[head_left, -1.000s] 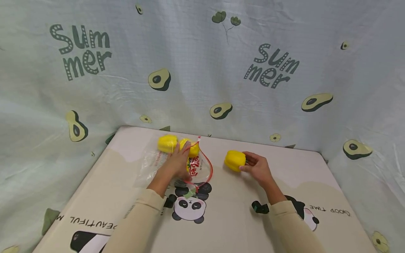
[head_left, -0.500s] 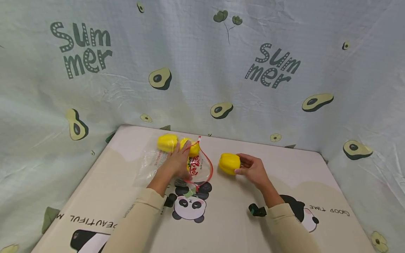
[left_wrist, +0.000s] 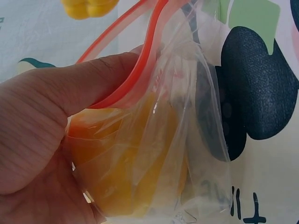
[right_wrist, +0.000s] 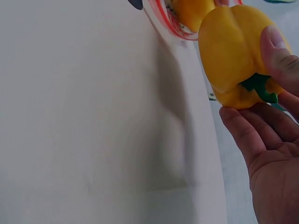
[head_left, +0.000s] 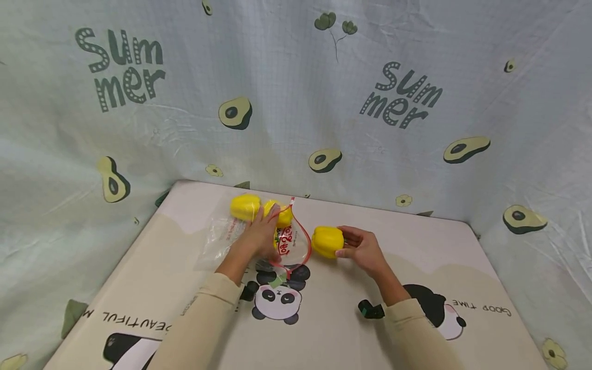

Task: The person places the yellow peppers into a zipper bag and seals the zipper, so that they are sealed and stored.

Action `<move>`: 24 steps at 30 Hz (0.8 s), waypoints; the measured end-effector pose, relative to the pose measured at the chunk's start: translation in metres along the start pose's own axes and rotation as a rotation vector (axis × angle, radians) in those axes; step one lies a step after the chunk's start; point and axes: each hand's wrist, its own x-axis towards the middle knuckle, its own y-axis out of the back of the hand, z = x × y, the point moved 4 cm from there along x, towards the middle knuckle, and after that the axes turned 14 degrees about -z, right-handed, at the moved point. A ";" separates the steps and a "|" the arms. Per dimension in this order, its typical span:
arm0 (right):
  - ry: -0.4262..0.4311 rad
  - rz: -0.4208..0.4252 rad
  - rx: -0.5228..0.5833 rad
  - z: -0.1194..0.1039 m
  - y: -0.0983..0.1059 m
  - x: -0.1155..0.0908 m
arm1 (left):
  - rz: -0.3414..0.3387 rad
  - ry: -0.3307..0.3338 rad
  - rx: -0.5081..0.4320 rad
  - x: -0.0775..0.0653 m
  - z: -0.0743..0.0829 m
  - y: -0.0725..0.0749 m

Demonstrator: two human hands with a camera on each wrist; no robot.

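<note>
In the head view my right hand (head_left: 363, 250) holds a yellow bell pepper (head_left: 327, 242) close by the mouth of a clear plastic zip bag (head_left: 296, 252) with a red rim. The right wrist view shows the thumb on one side of this bell pepper (right_wrist: 229, 56), fingers on the other, and its green stem facing the palm. My left hand (head_left: 261, 237) grips the bag at its mouth; the thumb (left_wrist: 100, 77) passes behind the red rim (left_wrist: 140, 65). Two more yellow bell peppers, one farther left (head_left: 245, 207) and one by the left fingers (head_left: 278, 214), show through the plastic.
The bag lies on a pale table (head_left: 324, 318) printed with pandas and lettering. A light curtain (head_left: 277, 61) with avocado prints hangs behind the table and along its sides. Dark camera mounts (head_left: 371, 309) stick out at both wrists.
My right hand has moved left with the bell pepper, bringing it from well right of the bag up to its red mouth. The left hand and the bag have stayed in place.
</note>
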 end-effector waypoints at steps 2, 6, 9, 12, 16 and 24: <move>0.001 -0.001 -0.006 -0.001 -0.002 0.000 | 0.000 0.003 0.000 0.001 0.001 -0.001; 0.010 -0.010 -0.006 -0.005 -0.007 0.000 | -0.002 0.007 -0.006 0.002 0.001 -0.001; 0.023 -0.025 0.000 -0.006 -0.012 0.002 | -0.005 0.010 -0.010 0.002 0.001 -0.001; 0.029 -0.044 0.000 -0.007 -0.017 0.004 | -0.008 0.013 -0.010 0.002 0.001 -0.002; 0.028 -0.068 -0.008 -0.007 -0.026 0.007 | -0.018 0.014 -0.012 0.003 0.000 -0.002; 0.010 -0.076 -0.011 -0.011 -0.046 0.015 | -0.022 0.010 0.004 0.003 -0.001 0.000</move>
